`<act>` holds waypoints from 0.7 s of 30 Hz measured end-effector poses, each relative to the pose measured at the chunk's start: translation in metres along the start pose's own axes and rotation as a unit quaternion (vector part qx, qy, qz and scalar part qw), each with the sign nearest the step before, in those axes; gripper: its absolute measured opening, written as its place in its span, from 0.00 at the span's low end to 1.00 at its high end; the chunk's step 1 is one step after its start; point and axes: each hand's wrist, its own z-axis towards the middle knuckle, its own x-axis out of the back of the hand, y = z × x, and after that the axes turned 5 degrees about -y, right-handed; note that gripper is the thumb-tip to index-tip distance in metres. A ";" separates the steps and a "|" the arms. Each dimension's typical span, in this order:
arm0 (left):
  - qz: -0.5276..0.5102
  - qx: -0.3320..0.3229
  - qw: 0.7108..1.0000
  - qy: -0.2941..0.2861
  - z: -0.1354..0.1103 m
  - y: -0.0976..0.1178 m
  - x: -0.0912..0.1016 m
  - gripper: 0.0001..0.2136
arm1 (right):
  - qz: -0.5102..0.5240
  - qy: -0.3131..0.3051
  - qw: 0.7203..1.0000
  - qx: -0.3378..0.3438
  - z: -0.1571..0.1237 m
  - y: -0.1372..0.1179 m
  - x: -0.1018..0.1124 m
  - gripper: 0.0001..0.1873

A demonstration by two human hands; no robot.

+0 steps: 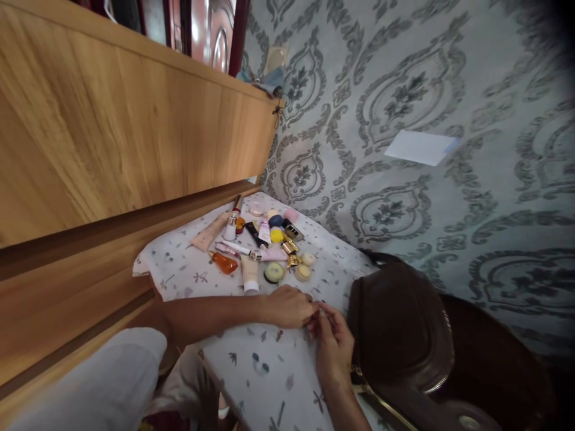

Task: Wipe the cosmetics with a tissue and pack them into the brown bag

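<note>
My left hand [290, 306] reaches across from the left, back upward, with its fingers curled in and meeting the fingers of my right hand [333, 344]. The right hand's thumb and fingers are pinched together at that spot. A tiny dark bit shows near the fingertips, too small to name. Beyond the left wrist lie a cream tube with a white cap [250, 274], a round pale-green compact [274, 273] and an orange bottle [223, 262]. Two small cream-coloured round pots [303, 273] sit just past the left knuckles.
A patterned white cloth [188, 281] covers the table. Several more cosmetics, including a yellow sponge [277, 235] and a long pink tube [211, 232], cluster farther back. A brown leather bag [399, 323] stands at the right. Wooden furniture [135, 131] borders the left, papered wall [381, 179] behind.
</note>
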 end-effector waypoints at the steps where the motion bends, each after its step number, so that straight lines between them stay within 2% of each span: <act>1: 0.002 0.000 1.000 -0.001 0.000 0.000 0.000 0.13 | -0.001 0.000 1.000 0.000 0.000 0.000 0.000 0.21; 10: -0.001 0.000 1.000 -0.008 -0.002 0.001 0.002 0.13 | 0.020 0.009 1.000 -0.020 -0.001 0.000 0.000 0.24; 13: -0.011 0.008 1.000 -0.004 -0.003 0.002 0.008 0.10 | 0.043 0.022 0.998 -0.029 -0.002 0.000 -0.001 0.26; 17: -0.018 0.059 0.997 0.040 -0.002 -0.005 0.031 0.08 | 0.081 0.038 0.995 -0.044 -0.003 0.000 0.001 0.28; 21: -0.018 0.164 0.981 0.098 0.011 -0.040 0.062 0.09 | 0.087 0.034 0.995 -0.043 -0.001 0.001 0.002 0.28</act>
